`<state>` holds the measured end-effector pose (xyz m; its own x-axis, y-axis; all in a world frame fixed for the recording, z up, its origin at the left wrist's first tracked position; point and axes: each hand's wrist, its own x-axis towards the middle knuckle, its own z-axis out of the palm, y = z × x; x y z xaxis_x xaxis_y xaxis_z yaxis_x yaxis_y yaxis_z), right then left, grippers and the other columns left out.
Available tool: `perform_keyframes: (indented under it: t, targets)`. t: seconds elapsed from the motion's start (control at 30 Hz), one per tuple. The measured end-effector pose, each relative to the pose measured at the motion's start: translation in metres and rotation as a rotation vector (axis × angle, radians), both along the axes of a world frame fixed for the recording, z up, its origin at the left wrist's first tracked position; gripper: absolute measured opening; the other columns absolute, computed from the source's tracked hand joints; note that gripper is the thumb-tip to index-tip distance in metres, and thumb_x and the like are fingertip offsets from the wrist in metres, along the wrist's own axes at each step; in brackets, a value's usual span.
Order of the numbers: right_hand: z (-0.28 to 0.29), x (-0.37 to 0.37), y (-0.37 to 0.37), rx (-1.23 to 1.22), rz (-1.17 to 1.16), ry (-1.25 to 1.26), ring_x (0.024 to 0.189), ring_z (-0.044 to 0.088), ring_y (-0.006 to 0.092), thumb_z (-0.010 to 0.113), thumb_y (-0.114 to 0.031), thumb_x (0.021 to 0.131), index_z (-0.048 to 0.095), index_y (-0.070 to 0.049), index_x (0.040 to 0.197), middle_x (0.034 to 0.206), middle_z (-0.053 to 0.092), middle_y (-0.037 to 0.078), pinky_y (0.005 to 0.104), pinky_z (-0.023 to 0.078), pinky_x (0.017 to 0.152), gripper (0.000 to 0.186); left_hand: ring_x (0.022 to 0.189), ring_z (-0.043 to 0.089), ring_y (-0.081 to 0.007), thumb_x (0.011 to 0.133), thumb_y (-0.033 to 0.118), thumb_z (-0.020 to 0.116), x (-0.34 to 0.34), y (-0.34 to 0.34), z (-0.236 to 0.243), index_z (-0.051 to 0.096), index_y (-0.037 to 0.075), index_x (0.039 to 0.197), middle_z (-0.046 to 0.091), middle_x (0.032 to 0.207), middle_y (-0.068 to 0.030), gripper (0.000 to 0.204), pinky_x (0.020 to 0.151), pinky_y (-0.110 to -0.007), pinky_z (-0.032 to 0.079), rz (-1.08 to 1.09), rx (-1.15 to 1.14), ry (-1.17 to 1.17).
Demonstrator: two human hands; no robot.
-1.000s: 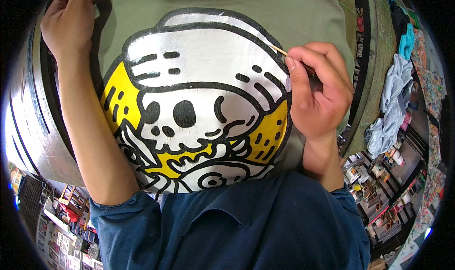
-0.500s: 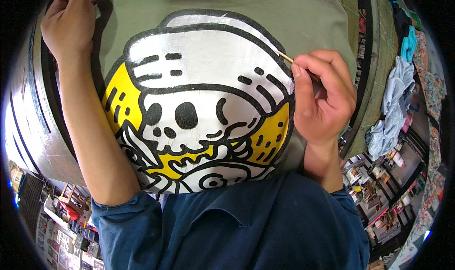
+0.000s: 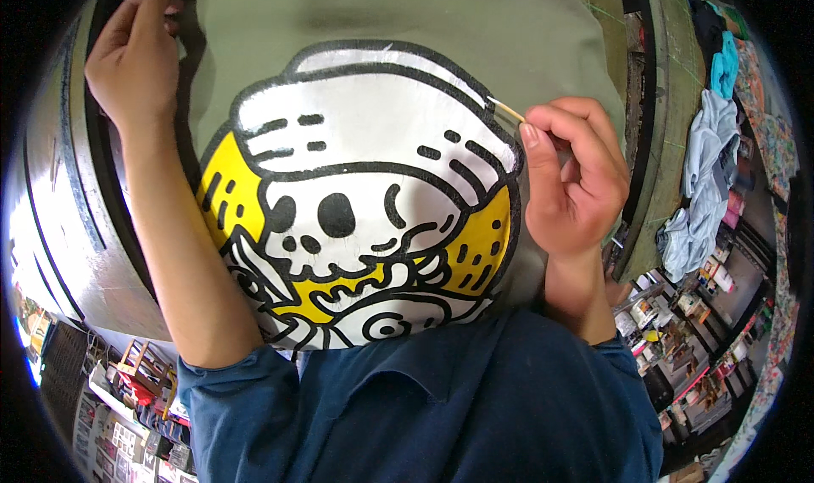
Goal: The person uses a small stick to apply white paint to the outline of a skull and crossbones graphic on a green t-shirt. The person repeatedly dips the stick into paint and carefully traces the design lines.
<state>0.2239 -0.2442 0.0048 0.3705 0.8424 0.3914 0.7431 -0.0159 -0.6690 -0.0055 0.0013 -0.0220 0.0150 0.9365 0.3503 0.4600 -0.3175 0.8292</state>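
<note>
Olive-green fabric (image 3: 254, 12) lies spread in front of me, printed with a large cartoon skull (image 3: 335, 144) in a white cap on a yellow round background. In a pinch of thumb and fingers, my right hand (image 3: 577, 173) holds a thin wooden stick (image 3: 510, 111) with a whitish tip. That tip is at the cap's upper right black outline; whether it presses on the print I cannot tell. My left hand (image 3: 140, 55) is closed at the fabric's far left side, its fingertips pinched near the picture's top edge. What they hold is too small to make out.
A curved metallic surface (image 3: 64, 178) runs along the left. On the right, past a greenish board edge (image 3: 657, 144), lie crumpled light-blue cloth (image 3: 708, 169) and a turquoise cloth (image 3: 723, 67). Cluttered shelves with small goods (image 3: 678, 347) stand at lower right.
The printed fabric and my left hand appear slightly lower and farther right in view. My right hand keeps its pinch on the stick, whose tip has shifted a little left in the picture.
</note>
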Motion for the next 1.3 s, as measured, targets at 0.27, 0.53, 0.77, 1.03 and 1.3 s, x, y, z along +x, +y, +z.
perform_keyframes:
  t: [0.27, 0.53, 0.77, 1.03, 1.3]
  targets:
    - [0.006, 0.000, 0.001, 0.065, -0.016, 0.159, 0.073, 0.064, 0.0234, 0.069, 0.003, 0.081, 0.069, -0.001, 0.093, 0.081, 0.065, 0.010, 0.0303, 0.048, 0.067, 0.013, 0.063, 0.055, -0.0038, 0.089, 0.013, 0.068, 0.006, 0.005, 0.002, 0.074, 0.000, 0.090, 0.067, 0.073, 0.0010, 0.015, 0.058, -0.019, 0.041, -0.076, -0.119, -0.182]
    - [0.002, 0.002, -0.009, 0.087, 0.006, 0.053, 0.079, 0.059, 0.0124, 0.068, 0.004, 0.087, 0.069, 0.004, 0.098, 0.090, 0.065, 0.008, 0.0220, 0.046, 0.070, 0.011, 0.067, 0.060, -0.0067, 0.089, 0.022, 0.066, 0.003, 0.011, -0.002, 0.074, 0.000, 0.092, 0.069, 0.071, -0.0004, 0.023, 0.066, -0.022, 0.047, -0.089, -0.056, -0.097]
    - [-0.004, 0.002, -0.006, 0.182, -0.002, 0.122, 0.076, 0.066, 0.0207, 0.070, -0.001, 0.085, 0.071, 0.001, 0.098, 0.086, 0.069, 0.011, 0.0284, 0.050, 0.070, 0.013, 0.073, 0.067, -0.0121, 0.087, 0.025, 0.068, -0.005, 0.014, -0.009, 0.074, 0.001, 0.093, 0.073, 0.077, -0.0071, 0.025, 0.073, -0.027, 0.051, -0.067, -0.053, -0.116]
    - [0.004, 0.003, -0.014, 0.068, 0.015, 0.117, 0.079, 0.062, 0.0117, 0.067, 0.001, 0.089, 0.069, 0.004, 0.104, 0.091, 0.068, 0.007, 0.0233, 0.049, 0.073, 0.015, 0.074, 0.066, -0.0127, 0.088, 0.024, 0.065, -0.001, 0.015, -0.011, 0.074, 0.001, 0.095, 0.072, 0.077, -0.0070, 0.025, 0.072, -0.026, 0.050, -0.082, -0.089, -0.170]
    - [0.023, -0.006, 0.001, 0.003, 0.024, 0.122, 0.079, 0.064, 0.0145, 0.068, -0.001, 0.087, 0.071, 0.003, 0.098, 0.091, 0.068, 0.008, 0.0248, 0.050, 0.073, 0.012, 0.071, 0.063, -0.0104, 0.088, 0.022, 0.066, 0.001, 0.014, -0.007, 0.074, 0.001, 0.091, 0.071, 0.074, -0.0040, 0.023, 0.070, -0.026, 0.049, -0.091, -0.076, -0.131]
